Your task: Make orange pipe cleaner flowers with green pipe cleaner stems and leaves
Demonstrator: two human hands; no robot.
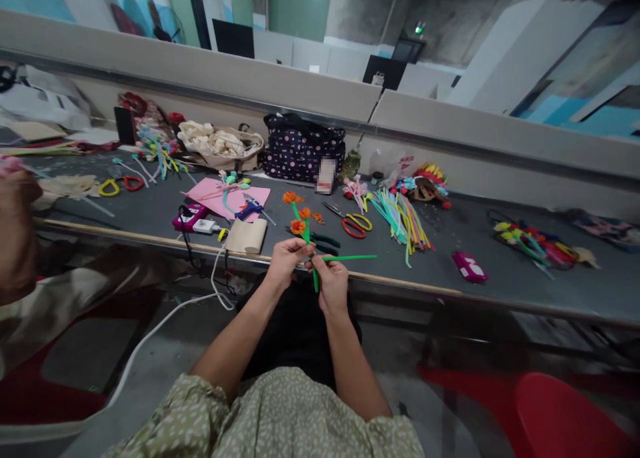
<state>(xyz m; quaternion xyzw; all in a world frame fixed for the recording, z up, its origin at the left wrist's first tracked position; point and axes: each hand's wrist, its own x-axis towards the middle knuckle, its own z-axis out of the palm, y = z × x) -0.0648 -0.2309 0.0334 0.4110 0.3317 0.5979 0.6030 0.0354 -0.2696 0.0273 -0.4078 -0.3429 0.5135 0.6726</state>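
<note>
My left hand (289,261) pinches the green stem of a flower sprig (298,226) with several orange blooms, held up over the table's front edge. Close beside it, my right hand (331,281) grips a green pipe cleaner (356,257) whose free end points right. The green stem also runs down between my hands. Behind the sprig lie dark-handled pliers (325,241). Scissors with red and yellow handles (356,225) rest to their right, near a bundle of pastel pipe cleaners (404,221).
On the table (440,271) are a magenta box (470,267), a pink sheet (200,193) with a blue glue gun (249,208), and a dark patterned bag (290,151). At the left edge shows another person's hand (17,225). A white cable (150,338) hangs down.
</note>
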